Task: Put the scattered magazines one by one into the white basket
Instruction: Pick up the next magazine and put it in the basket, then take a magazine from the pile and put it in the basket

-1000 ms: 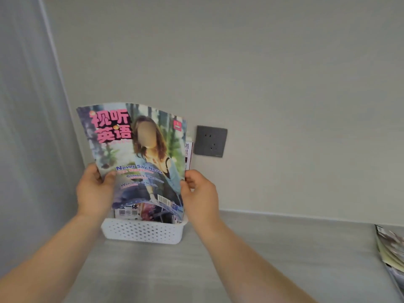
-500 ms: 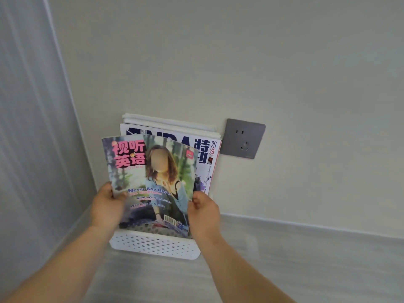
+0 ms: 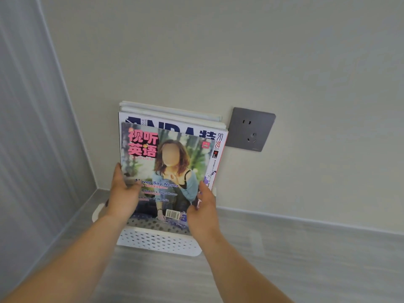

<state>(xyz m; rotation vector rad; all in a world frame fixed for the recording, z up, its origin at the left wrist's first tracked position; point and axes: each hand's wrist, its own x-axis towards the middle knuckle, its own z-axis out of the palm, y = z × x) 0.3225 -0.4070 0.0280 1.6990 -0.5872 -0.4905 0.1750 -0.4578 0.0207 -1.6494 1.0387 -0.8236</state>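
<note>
Lowered magazine (image 3: 166, 171) now stands in basket (image 3: 157, 242) on grey counter (image 3: 284, 263).

We find the basket (image 3: 157, 243) on the countertop (image 3: 306, 270), tucked into the corner where the side panel (image 3: 32, 149) at our 9 o'clock meets the back wall (image 3: 218, 51) at 12. The front magazine (image 3: 166, 171) stands upright in it, before a stack of other magazines (image 3: 175, 119) nearer the wall. Our left hand (image 3: 123, 196) holds its edge at 8 o'clock, our right hand (image 3: 204, 206) at 4. The wall socket (image 3: 250, 129) sits at 2 o'clock from the stack, just beside it.
</note>
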